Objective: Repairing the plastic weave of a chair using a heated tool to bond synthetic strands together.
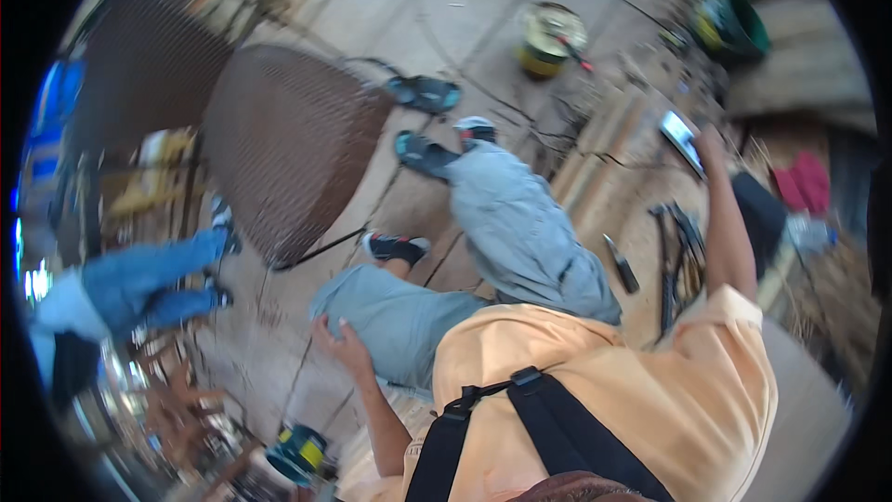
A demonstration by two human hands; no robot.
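My right hand (711, 147) is closed around a phone (683, 141) with a bright screen, held out over the wooden bench (595, 209) at my right. Its fingers are partly hidden and blurred. Against the grey trouser leg (400, 311) rests my left hand (342, 344), fingers apart and nothing in them. Nearer to me on the bench lies a short knife (621, 265) with a dark handle. Beside my right forearm are several long-handled metal hand tools (678, 256), apparently pincers or pliers.
A brown woven chair (288, 139) stands ahead left. Another person in blue jeans (158, 284) is at the far left. A yellow tin (553, 37) and a green bucket (734, 28) stand ahead. Red cloth (801, 181) lies past my right arm; a green-yellow tin (297, 454) is low left.
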